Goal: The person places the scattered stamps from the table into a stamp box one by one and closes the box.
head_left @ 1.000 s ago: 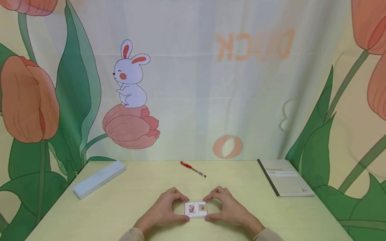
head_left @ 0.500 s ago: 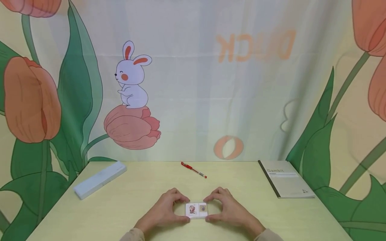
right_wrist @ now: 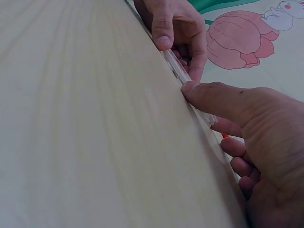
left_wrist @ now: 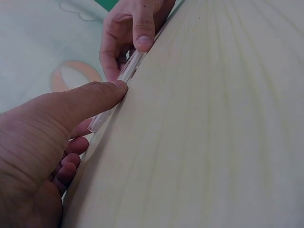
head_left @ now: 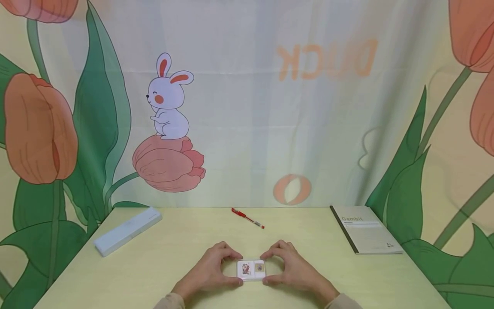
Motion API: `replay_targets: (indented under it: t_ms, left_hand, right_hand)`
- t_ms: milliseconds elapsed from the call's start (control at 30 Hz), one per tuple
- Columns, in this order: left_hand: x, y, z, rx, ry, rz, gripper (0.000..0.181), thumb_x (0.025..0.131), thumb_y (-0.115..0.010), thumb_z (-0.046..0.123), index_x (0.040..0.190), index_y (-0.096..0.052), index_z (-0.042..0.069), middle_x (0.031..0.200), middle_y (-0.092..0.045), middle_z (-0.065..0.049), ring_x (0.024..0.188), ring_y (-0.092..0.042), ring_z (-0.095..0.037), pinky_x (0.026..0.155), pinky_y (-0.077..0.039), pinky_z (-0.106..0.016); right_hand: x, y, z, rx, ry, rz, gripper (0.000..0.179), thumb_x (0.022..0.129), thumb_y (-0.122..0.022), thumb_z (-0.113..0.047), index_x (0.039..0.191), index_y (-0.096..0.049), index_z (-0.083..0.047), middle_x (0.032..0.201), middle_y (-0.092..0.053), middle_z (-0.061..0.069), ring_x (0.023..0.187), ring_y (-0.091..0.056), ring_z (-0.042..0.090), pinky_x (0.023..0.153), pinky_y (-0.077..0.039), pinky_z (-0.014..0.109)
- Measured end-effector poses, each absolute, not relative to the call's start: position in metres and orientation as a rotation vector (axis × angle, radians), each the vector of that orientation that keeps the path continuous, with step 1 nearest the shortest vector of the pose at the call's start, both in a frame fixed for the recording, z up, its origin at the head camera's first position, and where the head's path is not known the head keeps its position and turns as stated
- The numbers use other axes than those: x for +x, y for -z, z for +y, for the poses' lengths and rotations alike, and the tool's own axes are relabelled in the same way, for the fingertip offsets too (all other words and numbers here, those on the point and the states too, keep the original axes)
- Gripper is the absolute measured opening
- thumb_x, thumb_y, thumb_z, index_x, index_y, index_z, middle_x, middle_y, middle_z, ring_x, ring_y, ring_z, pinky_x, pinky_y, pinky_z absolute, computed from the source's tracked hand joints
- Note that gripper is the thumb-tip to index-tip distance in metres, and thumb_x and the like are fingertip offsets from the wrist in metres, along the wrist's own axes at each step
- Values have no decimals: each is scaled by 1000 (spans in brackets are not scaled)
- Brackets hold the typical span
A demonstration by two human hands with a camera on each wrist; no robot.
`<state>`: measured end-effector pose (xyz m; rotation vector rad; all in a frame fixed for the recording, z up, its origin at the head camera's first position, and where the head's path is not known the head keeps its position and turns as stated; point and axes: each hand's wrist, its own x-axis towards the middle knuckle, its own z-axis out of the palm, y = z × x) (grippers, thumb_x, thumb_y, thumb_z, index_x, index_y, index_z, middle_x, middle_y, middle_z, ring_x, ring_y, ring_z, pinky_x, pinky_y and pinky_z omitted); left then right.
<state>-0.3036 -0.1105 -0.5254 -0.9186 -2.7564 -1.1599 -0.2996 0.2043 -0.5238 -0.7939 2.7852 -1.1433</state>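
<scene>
A small flat clear plastic case (head_left: pixel 251 271) lies near the front middle of the table, with a white inside, a red figure print on its left part and a yellowish square on its right. My left hand (head_left: pixel 210 267) pinches its left end between thumb and forefinger. At the opposite end my right hand (head_left: pixel 293 266) pinches it the same way. In the left wrist view the case (left_wrist: pixel 130 68) shows edge-on, low over the wood, the left thumb on its near edge. The right wrist view shows the right thumb (right_wrist: pixel 199 92) on that edge too.
A red pen (head_left: pixel 248 218) lies beyond the hands. At the left rests a long pale blue box (head_left: pixel 128 231), and at the right a notebook (head_left: pixel 364 229) with a dark spine. A printed curtain (head_left: pixel 239 107) hangs behind the table (head_left: pixel 185 240).
</scene>
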Motion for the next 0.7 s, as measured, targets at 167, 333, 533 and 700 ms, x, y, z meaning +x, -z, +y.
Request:
replay_targets:
  t_ms: [167,333,533,700]
  left_hand:
    - [-304,525,-111,-938,1160,-2730,60,79,-101,47,128,-80,19,115,-63,7,111,-59,-16,102,-49,-35]
    - [-304,526,-110,-934,1170,-2736,60,79,-101,48,129,-80,20,115,-63,7,111,-59,-15,102,-49,-35]
    - [-306,527,-110,-933,1138,-2747,61,79,-101,50,129,-80,21,113,-62,9,110,-58,-13,101,-49,-35]
    - [-307,528,-111,-931,1131,-2753,61,80,-100,52,129,-80,22,113,-62,9,110,-57,-12,101,-49,-34]
  right_hand:
    - [-301,524,204,-796,1138,2791,50,83,-99,-45,127,-78,-34,128,-58,-13,130,-46,22,113,-42,60]
    - [-301,524,204,-788,1136,2790,50,83,-99,-44,127,-78,-33,129,-58,-12,131,-45,23,114,-42,61]
    - [-301,523,204,-783,1152,2773,50,84,-99,-46,127,-78,-32,128,-59,-10,130,-46,24,114,-42,60]
    - [-301,523,204,-783,1155,2765,51,84,-99,-45,128,-78,-31,128,-59,-10,130,-46,24,114,-42,61]
